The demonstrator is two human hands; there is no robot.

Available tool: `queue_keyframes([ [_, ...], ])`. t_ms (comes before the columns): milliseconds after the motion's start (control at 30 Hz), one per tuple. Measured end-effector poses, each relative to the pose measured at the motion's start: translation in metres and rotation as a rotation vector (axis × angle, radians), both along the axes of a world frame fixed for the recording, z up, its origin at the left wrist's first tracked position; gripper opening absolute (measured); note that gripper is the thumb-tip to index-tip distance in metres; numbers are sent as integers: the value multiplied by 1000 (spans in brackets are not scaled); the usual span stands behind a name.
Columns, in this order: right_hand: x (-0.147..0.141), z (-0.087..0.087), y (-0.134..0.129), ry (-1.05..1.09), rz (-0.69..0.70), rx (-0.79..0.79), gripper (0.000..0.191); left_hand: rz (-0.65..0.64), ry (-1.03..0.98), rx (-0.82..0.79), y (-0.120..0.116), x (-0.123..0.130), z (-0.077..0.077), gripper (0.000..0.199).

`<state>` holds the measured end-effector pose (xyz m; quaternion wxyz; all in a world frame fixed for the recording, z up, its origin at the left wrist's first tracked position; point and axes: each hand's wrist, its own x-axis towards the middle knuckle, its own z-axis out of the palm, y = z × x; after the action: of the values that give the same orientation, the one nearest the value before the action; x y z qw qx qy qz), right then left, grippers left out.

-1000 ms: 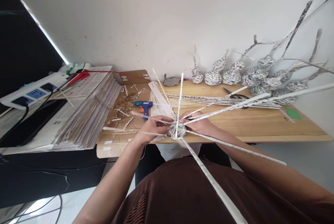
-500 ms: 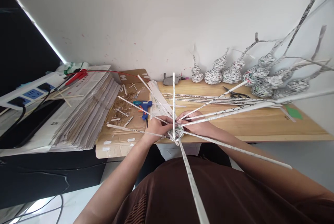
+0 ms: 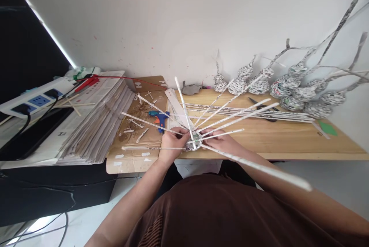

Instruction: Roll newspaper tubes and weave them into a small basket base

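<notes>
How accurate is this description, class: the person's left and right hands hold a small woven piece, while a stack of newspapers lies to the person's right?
One thing is wrong: the stack of newspapers lies to the person's left, as the head view shows. The left hand and right hand do hold a small woven piece.

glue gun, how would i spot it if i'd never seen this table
Find the wooden table by the wall, then the cardboard at its left end. Just past the left hand lies the glue gun, blue with an orange trigger, unlike the pale paper scraps nearby.
</notes>
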<state>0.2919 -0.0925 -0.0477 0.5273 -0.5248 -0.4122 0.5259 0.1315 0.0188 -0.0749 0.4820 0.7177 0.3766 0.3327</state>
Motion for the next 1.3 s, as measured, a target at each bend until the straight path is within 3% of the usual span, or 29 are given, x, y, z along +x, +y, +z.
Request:
queue_keyframes([
  [100, -3, -1, -2, 23, 7, 19, 29, -13, -9, 22, -3, 2, 0, 13],
  [267, -8, -17, 6, -327, -302, -2, 23, -22, 8, 5, -13, 7, 3, 14],
  [467, -16, -27, 5, -465, -418, 117, 19, 55, 48, 98, -18, 8, 2, 10],
  [767, -13, -29, 2, -662, -355, 233, 17, 43, 98, 168, -19, 7, 1, 11],
  [1067, -13, -35, 9, -658, -304, 371, 17, 70, 219, 175, -18, 9, 8, 9],
  [1300, -10, -40, 10, -644, -330, 416, 22, 70, 199, 164, -16, 13, -1, 13],
])
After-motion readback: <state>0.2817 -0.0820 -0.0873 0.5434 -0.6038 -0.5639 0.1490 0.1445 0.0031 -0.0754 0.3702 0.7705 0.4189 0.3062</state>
